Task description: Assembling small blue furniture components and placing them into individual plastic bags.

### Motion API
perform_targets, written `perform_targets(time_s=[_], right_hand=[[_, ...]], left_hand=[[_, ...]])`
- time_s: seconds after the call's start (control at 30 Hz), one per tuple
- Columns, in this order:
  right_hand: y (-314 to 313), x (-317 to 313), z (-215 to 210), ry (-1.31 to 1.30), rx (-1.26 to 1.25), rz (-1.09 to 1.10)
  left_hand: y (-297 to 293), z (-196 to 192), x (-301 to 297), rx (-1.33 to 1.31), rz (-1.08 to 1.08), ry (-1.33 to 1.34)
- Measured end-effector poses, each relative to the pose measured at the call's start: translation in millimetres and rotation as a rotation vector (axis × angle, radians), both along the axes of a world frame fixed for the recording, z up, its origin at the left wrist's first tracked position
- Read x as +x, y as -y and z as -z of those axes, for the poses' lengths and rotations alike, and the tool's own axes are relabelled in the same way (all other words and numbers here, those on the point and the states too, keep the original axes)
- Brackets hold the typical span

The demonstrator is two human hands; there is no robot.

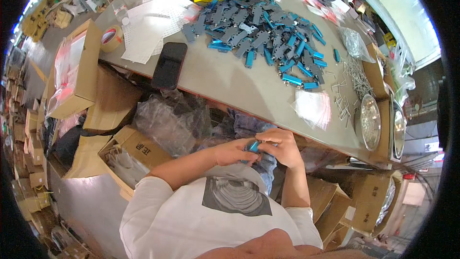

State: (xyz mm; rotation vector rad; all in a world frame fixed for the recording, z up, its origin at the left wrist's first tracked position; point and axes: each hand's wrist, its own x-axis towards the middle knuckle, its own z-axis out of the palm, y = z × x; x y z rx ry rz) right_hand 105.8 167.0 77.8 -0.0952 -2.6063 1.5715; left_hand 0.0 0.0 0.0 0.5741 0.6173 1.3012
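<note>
From the head camera, both hands meet low over the lap, below the worktop (230, 79) edge. The left hand (233, 152) cups a small blue clip (254, 146) from underneath while the right hand (283, 148) pinches its upper end, likely to steady it close to the body. The pile of blue and grey clips (266, 36) lies well apart up the worktop, with a black phone (169, 65) and clear bags (314, 107) within reach.
</note>
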Motion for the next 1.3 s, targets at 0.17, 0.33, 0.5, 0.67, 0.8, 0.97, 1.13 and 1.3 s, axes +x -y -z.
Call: perform_targets(time_s=[0.17,0.33,0.5,0.67,0.8,0.97,1.13,1.3], right_hand=[[5,18,15,-0.117,0.008,0.255],[0,33,29,-0.078,-0.317,0.295],[0,38,30,-0.19,-0.385,0.378],[9,31,9,-0.122,-0.134,0.112],[10,36,13,-0.075,-0.108,0.011],[6,45,18,0.176,-0.225,0.044],[2,50,17,0.245,-0.066,0.116],[-4,44,-4,0.104,-0.005,0.195]], left_hand=[[-9,2,17,-0.06,-0.169,-0.076],[-9,-6,23,-0.089,-0.134,-0.184],[-13,-8,21,-0.028,-0.109,-0.256],[-17,3,25,0.064,-0.11,-0.362],[-13,-5,28,-0.032,-0.115,-0.19],[-7,17,28,-0.037,0.146,-0.124],[-11,7,21,-0.215,0.201,-0.029],[-24,-24,22,-0.296,0.145,-0.095]])
